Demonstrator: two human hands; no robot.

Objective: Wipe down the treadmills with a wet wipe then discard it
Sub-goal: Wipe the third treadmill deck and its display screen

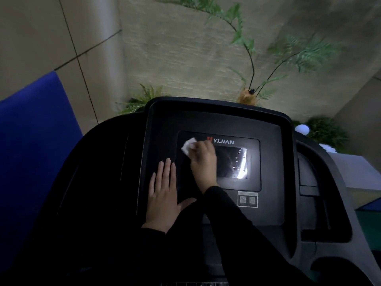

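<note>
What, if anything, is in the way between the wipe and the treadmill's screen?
Nothing visible. The right hand holds the wipe right on the screen, at its upper left corner. The left hand lies flat on the console beside it.

Matt black plastic treadmill console [208, 118], glossy reflective screen [235, 164], soft crumpled white wet wipe [188, 148], matt black cloth sleeve [237, 226], rough beige stone-look wall [185, 50], smooth blue panel [33, 141]

The right hand [204, 159] holds a wet wipe [188, 148] against the treadmill screen [233, 164]; left hand [162, 195] lies flat beside.
</note>
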